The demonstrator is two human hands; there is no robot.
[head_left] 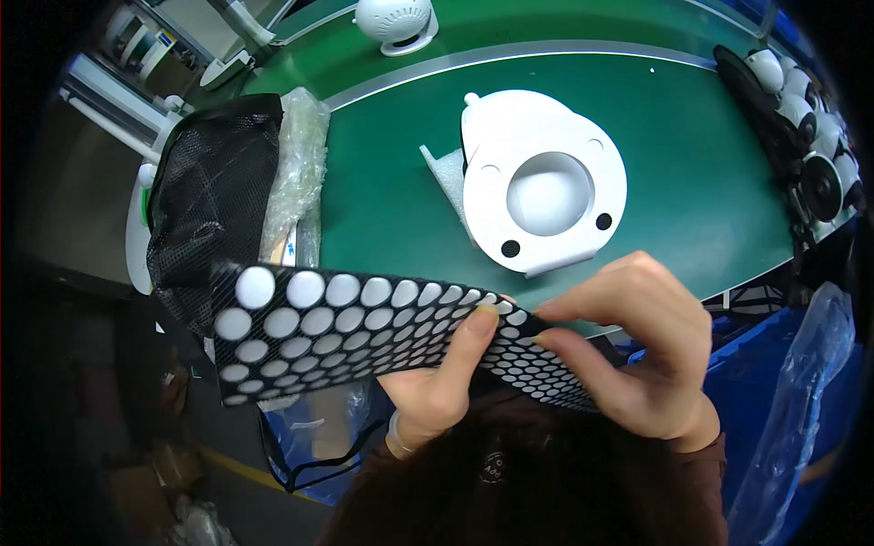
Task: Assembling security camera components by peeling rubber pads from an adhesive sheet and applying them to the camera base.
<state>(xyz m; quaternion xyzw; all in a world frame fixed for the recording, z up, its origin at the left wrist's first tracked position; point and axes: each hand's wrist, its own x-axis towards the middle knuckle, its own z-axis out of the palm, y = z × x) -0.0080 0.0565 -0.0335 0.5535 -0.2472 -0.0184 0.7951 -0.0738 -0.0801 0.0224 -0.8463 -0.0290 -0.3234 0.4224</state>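
Watching remotely, I am noting a dark reddish-brown fabric sleeve [706, 473] ending near the wrist of the bare right hand [651, 350]. A thin pale band [393, 435] is circling the bare left hand's [437, 387] wrist. A small round whitish print [492, 467] is showing on the dark top [574, 496].

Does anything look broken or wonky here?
Nothing looks broken. The white plastic housing seems uneven: round black pads sit only on its nearer side, with faint outlines opposite. White foam pokes out crookedly beside it. The white-dotted black sheet bends where left fingers pinch it.
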